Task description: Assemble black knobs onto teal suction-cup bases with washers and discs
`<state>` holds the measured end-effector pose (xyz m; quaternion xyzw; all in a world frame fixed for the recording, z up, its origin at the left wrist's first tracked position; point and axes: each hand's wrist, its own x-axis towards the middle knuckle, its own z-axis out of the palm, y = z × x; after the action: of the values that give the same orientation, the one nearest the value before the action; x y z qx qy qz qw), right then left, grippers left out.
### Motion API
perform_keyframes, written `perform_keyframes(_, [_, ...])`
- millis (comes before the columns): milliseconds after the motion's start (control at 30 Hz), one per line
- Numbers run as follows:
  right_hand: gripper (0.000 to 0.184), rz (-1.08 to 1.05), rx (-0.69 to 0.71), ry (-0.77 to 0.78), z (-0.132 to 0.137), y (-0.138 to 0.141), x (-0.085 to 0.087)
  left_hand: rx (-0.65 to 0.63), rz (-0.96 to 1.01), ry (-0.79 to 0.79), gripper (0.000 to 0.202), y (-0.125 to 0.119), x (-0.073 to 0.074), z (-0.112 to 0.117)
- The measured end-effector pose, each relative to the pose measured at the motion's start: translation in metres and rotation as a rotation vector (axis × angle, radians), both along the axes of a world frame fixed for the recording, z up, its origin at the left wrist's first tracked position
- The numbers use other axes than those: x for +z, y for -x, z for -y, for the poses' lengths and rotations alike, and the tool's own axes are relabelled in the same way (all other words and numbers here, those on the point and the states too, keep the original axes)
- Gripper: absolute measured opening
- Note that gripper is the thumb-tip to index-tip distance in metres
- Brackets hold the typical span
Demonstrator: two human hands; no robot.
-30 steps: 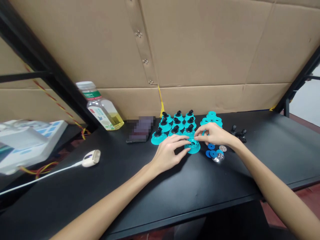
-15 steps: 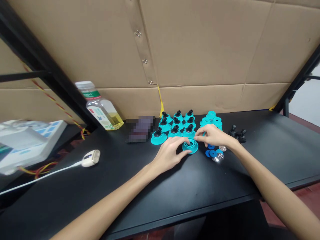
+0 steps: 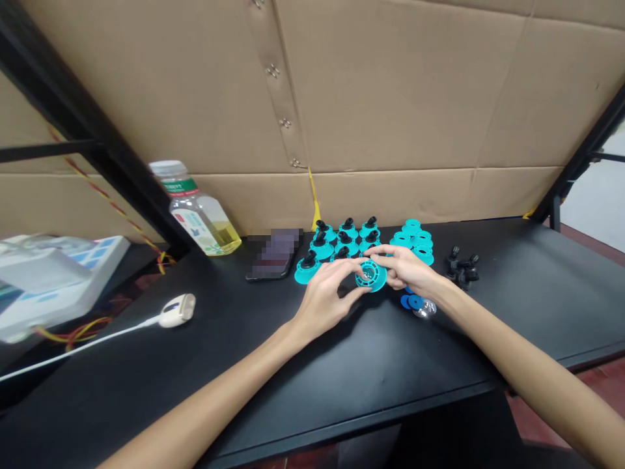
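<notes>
cup point(image 3: 377, 280) has tilted since earlier, left hand point(image 3: 329, 286) pinching it, right hand point(image 3: 407, 266) of unclear grip; light, even pressure advised.

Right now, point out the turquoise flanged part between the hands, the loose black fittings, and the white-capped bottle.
Turquoise flanged part point(image 3: 379, 281): head view, flared rim.
Loose black fittings point(image 3: 461, 273): head view, one near the cluster's middle.
White-capped bottle point(image 3: 195, 228): head view, white label.

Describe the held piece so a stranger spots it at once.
Start at the black table before the cardboard panel. Between left hand and right hand is a turquoise flanged cup, the only one held, without the black elbow fittings seen behind it.
</notes>
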<state>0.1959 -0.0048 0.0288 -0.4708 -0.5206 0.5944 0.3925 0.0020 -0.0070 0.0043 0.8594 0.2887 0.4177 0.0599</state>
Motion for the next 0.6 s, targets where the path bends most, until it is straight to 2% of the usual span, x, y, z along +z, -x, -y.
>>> perform_keyframes(300, [0.027, -0.058, 0.043, -0.023, -0.0027, -0.0022, -0.0065, 0.034, -0.019, -0.017, 0.017, 0.001, -0.0001, -0.0018])
perform_keyframes(600, [0.028, -0.088, 0.032, -0.022, -0.0002, -0.0008, -0.0039, -0.029, 0.021, -0.04, 0.013, 0.0003, -0.0021, -0.0021])
